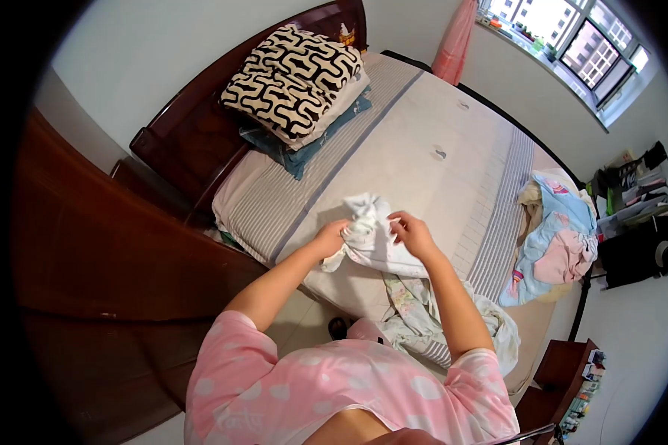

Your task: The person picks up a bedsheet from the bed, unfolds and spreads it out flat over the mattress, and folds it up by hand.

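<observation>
A white cloth with a faint print (364, 231), bunched and partly twisted, is raised at the near edge of the bed. My left hand (332, 239) is closed on its left side. Just right of the bunched part is my right hand (413, 233), its fingers curled but apart; I see nothing held in them. The cloth's lower part spreads out below that hand. Under my right forearm, a pale floral cloth (407, 297) hangs in folds over the bed's edge. Whether the two cloths are joined, I cannot tell.
Folded bedding with a black-and-cream pattern (297, 81) is piled by the headboard (189, 111). Light blue and pink clothes (564, 237) lie at the bed's right. A dark wooden wardrobe (111, 297) stands close on the left. The window (590, 52) is at the upper right.
</observation>
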Tool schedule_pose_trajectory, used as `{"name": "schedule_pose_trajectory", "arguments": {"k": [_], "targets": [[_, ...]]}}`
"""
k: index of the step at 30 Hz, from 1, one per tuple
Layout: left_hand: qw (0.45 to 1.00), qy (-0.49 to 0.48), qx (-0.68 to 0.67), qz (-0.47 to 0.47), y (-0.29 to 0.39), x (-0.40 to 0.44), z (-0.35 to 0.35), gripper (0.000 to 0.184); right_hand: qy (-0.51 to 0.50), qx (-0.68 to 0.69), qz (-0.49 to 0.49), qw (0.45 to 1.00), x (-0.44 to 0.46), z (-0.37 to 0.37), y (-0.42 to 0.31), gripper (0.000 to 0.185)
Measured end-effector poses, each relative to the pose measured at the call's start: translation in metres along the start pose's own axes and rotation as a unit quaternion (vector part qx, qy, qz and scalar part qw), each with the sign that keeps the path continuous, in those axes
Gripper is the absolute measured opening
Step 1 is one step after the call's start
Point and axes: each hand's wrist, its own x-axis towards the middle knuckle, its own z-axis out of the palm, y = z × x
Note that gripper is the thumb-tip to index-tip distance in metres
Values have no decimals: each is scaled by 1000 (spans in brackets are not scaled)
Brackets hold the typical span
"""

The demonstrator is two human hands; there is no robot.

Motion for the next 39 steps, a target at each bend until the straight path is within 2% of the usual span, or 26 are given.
{"name": "schedule_pose_trajectory", "arguments": {"k": [1, 2, 5, 8, 9, 12, 13, 16, 17, 18, 20, 22, 24, 26, 28, 30, 31, 34, 35, 39], "targets": [[989, -1, 91, 118, 3, -2, -3, 30, 9, -43, -59, 997, 12, -2, 13, 31], [956, -2, 180, 233, 9, -5, -7, 31, 18, -85, -118, 989, 23, 0, 23, 42], [938, -35, 219, 266, 47, -22, -17, 24, 11, -238, -282, 929, 49, 17, 34, 63], [923, -26, 241, 300, 67, -37, -31, 19, -90, -263, -316, 907, 64, 40, 25, 77], [921, -19, 245, 301, 72, -43, -38, 18, -188, -236, -262, 917, 67, 45, 17, 77], [927, 21, 240, 288, 60, -54, -61, 20, -372, -296, -133, 870, 61, 63, -6, 69], [929, 38, 235, 282, 53, -58, -68, 21, -355, -322, -168, 862, 63, 69, 1, 53], [955, 210, 132, 163, 44, -70, -81, 32, -275, -278, -162, 906, 78, 76, 33, 38], [970, 225, 46, 84, 48, -82, -89, 45, -219, -300, -143, 917, 76, 65, 34, 34], [971, 236, 23, 25, 42, -90, -98, 45, -161, -320, -123, 925, 70, 49, 23, 31], [964, 250, -25, -89, 15, -105, -120, 46, -22, -350, -43, 935, 82, 22, 50, 30], [944, 322, -11, -78, -46, -119, -136, 44, 97, -300, 28, 948, 89, -17, 74, 33], [920, 375, -67, -89, -105, -140, -155, 34, 134, -303, 68, 941, 78, -64, 84, 36], [875, 442, -152, -127, -112, -160, -160, 32, 215, -306, 140, 917, 79, -110, 128, 35], [821, 492, -258, -131, -129, -178, -162, 31, 338, -297, 45, 892, 54, -138, 124, 30], [806, 494, -281, -165, -141, -186, -159, 30, 373, -34, 181, 909, 53, -159, 115, 26], [796, 499, -293, -176, -141, -184, -153, 29, 423, -5, 103, 900, 53, -156, 105, 26], [771, 507, -337, -188, -165, -183, -143, 30, 439, 147, 79, 883, 82, -158, 101, 28], [759, 516, -347, -195, -172, -182, -140, 30, 444, 235, 49, 863, 90, -153, 94, 29], [705, 552, -379, -234, -192, -175, -137, 32, 469, 194, 83, 858, 135, -142, 106, 29]]}}
